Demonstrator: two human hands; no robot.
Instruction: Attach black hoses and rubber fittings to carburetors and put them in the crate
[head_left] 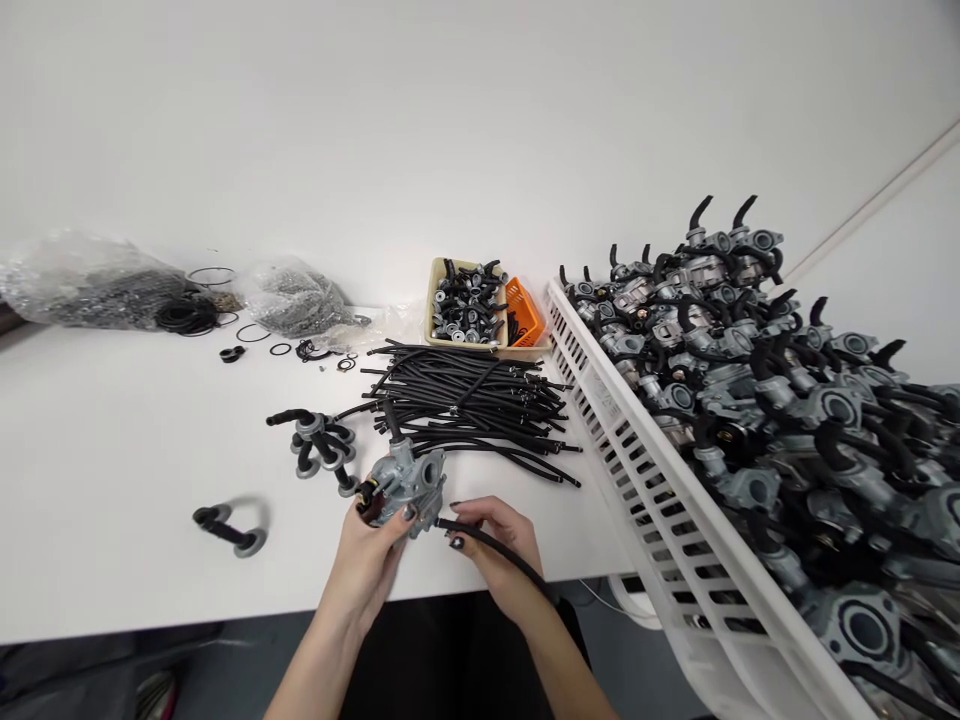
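In the head view my left hand (367,550) is closed round a grey metal carburetor (409,480) near the table's front edge. A short black rubber boot sticks up from the carburetor's top. My right hand (499,545) has its fingers closed about a black rubber hose (502,548), just behind the end that meets the carburetor's lower right side. The hose's other end hangs down past my right wrist. Whether the hose is fully seated on its fitting I cannot tell. Beyond my hands lies a pile of black hoses (472,390) with small clips at their ends.
At right a white slotted crate (637,470) holds heaped carburetors (742,390). Behind the hoses stand a cream bin (431,300) of caps with boots and an orange basket (529,315). Loose capped boots (322,440) sit left of my hands. Plastic bags (285,295) and rubber rings lie farther back.
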